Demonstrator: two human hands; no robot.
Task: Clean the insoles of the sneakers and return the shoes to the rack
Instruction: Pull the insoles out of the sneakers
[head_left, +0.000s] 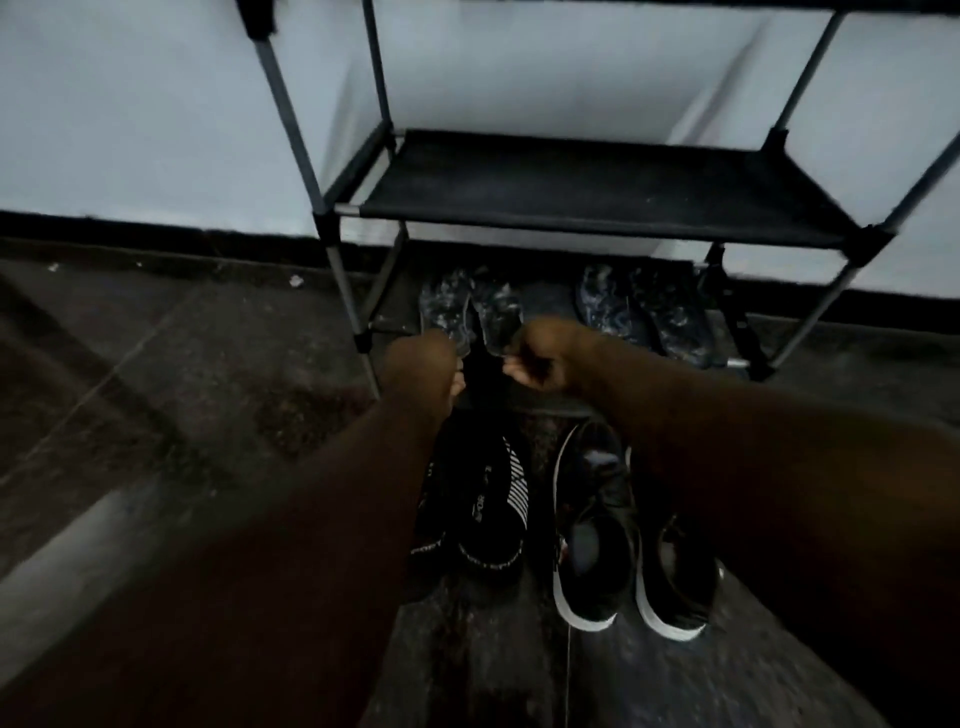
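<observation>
Two pairs of soapy, speckled insoles lie on the bottom shelf of the black shoe rack (597, 218). My left hand (423, 358) is closed on the heel end of the left insole (441, 306). My right hand (540, 353) is curled around the heel end of the insole beside it (496, 312). The other pair of insoles (639, 312) lies untouched to the right. On the floor under my arms stand black knit sneakers with white stripes (488, 514) and black sneakers with white soles (618, 545), toes toward me.
The middle fabric shelf (597, 182) carries nothing. The rack's grey poles (291, 119) rise against a pale wall. The floor is dark and worn, with small bits of debris (295, 281) to the left.
</observation>
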